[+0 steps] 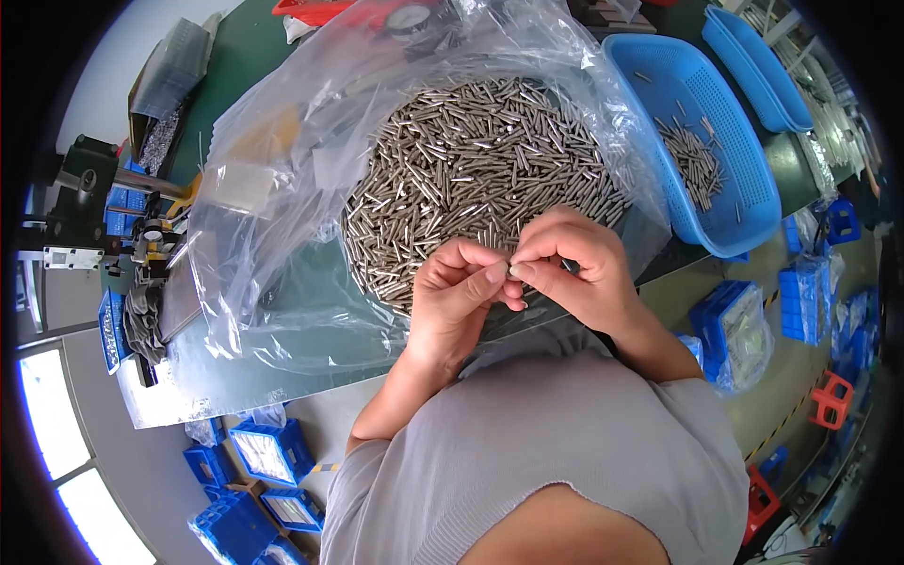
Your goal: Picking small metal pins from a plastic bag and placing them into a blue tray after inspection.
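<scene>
A large heap of small grey metal pins (480,160) lies on a clear plastic bag (282,292) spread over the green table. At the heap's near edge my two hands meet fingertip to fingertip. My left hand (459,292) is closed, its thumb and forefinger pinched together and the other fingers curled. My right hand (582,268) pinches at the same spot from the right, thumb against forefinger. Something tiny and dark sits between the fingertips, mostly covered by them, too small to make out. Several pins stand up just behind the left fingers; whether they are held, I cannot tell.
Right of the heap stands a blue perforated basket (744,202) with a small pile of pins. Another blue basket (758,71) is beyond it. A dark machine (89,184) with a metal shaft is at the left. Blue crates (268,447) and a red stool (831,400) stand on the floor.
</scene>
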Demonstrator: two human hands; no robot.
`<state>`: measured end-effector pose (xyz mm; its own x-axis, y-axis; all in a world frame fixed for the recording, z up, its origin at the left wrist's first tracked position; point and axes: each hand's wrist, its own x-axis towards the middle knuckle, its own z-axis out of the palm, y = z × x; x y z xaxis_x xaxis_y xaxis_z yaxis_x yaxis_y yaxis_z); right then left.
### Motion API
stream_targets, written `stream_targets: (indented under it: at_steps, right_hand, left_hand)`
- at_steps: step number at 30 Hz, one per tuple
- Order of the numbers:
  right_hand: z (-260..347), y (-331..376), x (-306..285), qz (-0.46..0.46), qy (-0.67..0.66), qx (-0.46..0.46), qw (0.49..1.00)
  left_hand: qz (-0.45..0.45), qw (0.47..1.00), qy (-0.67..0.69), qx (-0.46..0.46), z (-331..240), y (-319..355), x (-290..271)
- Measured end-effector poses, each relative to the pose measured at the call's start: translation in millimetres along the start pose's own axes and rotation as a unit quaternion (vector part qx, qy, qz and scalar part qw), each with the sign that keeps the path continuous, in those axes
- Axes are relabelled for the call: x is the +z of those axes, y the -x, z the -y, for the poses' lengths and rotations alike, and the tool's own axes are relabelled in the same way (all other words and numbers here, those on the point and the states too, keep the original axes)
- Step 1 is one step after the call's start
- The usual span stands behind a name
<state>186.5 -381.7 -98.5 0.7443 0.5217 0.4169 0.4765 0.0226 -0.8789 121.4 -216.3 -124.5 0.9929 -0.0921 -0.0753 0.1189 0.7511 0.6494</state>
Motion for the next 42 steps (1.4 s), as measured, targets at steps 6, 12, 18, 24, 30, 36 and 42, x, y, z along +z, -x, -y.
stream_targets:
  at_steps: [6,12,18,24,30,36,42]
  right_hand:
    - [6,0,3,-0.035,-0.036,0.073,0.996]
    - [3,2,3,-0.035,0.083,-0.037,0.995]
    - [8,8,-1,-0.049,0.065,-0.018,0.997]
    - [12,-1,-60,-0.301,0.255,-0.078,0.916]
    - [16,-4,-55,-0.228,0.339,-0.034,0.912]
    - [-12,-4,-12,0.038,0.355,-0.021,0.934]
    - [-18,-9,-7,0.084,0.407,-0.037,0.909]
  left_hand:
    - [-0.005,1.0,-0.003,0.013,1,-2,2]
    - [-0.016,0.999,-0.027,0.01,1,2,5]
    - [-0.012,0.997,-0.07,0.032,4,2,7]
    - [-0.009,0.999,-0.015,0.04,3,2,-2]
    - [-0.012,0.998,0.018,0.059,4,-1,-3]
    - [-0.033,0.997,0.016,0.074,2,0,-2]
    - [-0.023,0.997,0.032,0.071,0,0,-2]
